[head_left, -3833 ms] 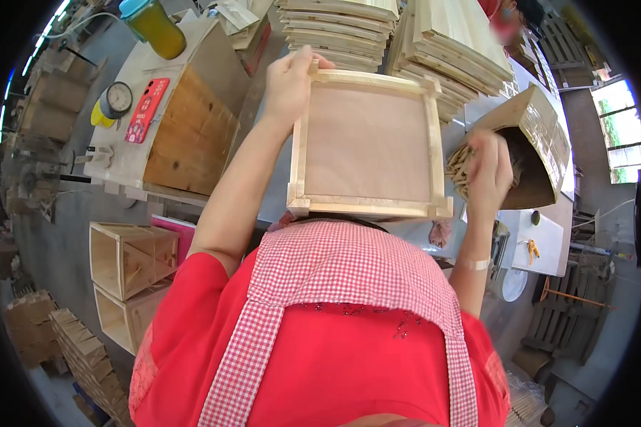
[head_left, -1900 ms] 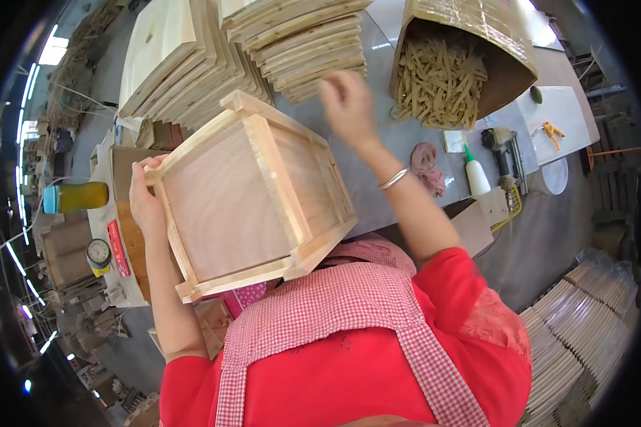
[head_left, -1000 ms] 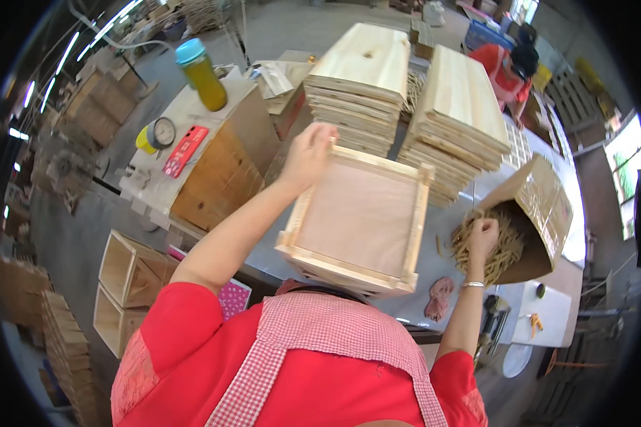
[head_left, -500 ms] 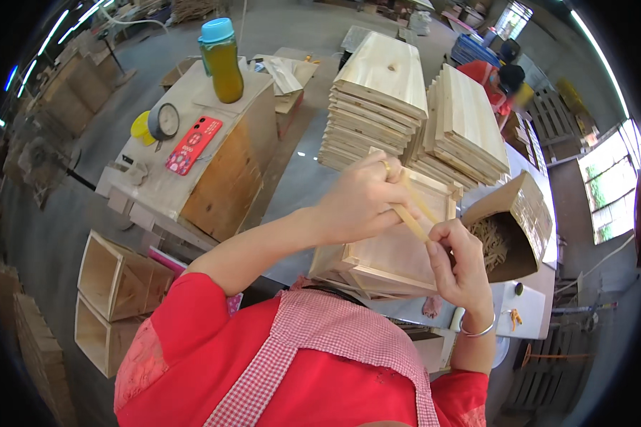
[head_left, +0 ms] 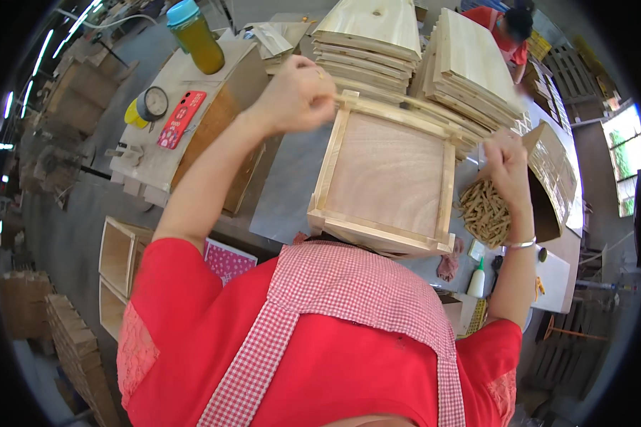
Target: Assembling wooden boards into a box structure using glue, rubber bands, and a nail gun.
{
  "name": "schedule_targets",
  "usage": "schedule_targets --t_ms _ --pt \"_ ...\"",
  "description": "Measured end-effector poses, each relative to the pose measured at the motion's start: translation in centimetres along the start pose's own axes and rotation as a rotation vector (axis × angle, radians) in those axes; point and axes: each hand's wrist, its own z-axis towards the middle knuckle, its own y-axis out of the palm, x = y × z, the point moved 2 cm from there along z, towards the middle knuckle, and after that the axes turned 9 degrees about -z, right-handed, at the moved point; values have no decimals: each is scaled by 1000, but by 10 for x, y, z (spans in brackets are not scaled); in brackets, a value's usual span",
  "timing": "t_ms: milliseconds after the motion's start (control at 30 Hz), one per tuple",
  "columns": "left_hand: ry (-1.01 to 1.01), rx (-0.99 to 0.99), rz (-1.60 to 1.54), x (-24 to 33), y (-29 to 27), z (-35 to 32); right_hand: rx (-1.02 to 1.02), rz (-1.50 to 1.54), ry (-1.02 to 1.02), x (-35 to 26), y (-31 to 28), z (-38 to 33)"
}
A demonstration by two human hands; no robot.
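Observation:
A tan elastic band [head_left: 424, 107] is stretched between my two raised hands, across the far edge of a wooden box [head_left: 392, 174]. My left hand [head_left: 299, 98] is closed on one end, above the box's far left corner. On the other end my right hand [head_left: 506, 165] is closed, beside the open cardboard box [head_left: 552, 167]. The wooden box has a pale panel with a raised frame of strips round it. It stands on the table close to my apron. Fingers and motion blur hide exactly how the band's ends are gripped.
Two stacks of wooden boards [head_left: 367, 32] stand beyond the wooden box. Small wooden sticks [head_left: 486, 212] fill the cardboard box. A glue bottle [head_left: 477, 277] and a cloth [head_left: 449, 265] lie nearby. On the left side table are a drink bottle [head_left: 196, 39] and red phone [head_left: 181, 119]. A co-worker [head_left: 502, 32] is far right.
My hands have moved apart, left hand up and leftward, right hand up and rightward, stretching the band out. More of the wooden box now shows between them. The whole view has shifted.

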Motion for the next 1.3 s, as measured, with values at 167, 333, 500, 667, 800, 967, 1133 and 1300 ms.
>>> schedule_targets --t_ms 167,333,500,667,800,967,1133,1300 --pt "-171 -18 -39 -18 1 -23 11 -4 -25 48 23 -19" --pt "-342 -100 -201 26 2 -58 -139 73 -136 2 13 -43" --pt "-432 -259 -772 66 -21 -72 -310 303 18 -24 1 -71" --pt "-359 -412 -534 80 -20 -64 -462 160 -80 -46 -3 -75" --pt "-292 -362 -440 85 -19 -66 -417 188 -39 -55 -8 -85" --pt "-302 -293 -393 95 -21 -74 -324 30 -93 -72 -10 -93" --pt "-120 -171 -183 99 -14 -79 -147 -16 -179 -80 -10 -109" --pt "77 -56 81 106 -2 -81 8 -128 -221 -86 3 -125"
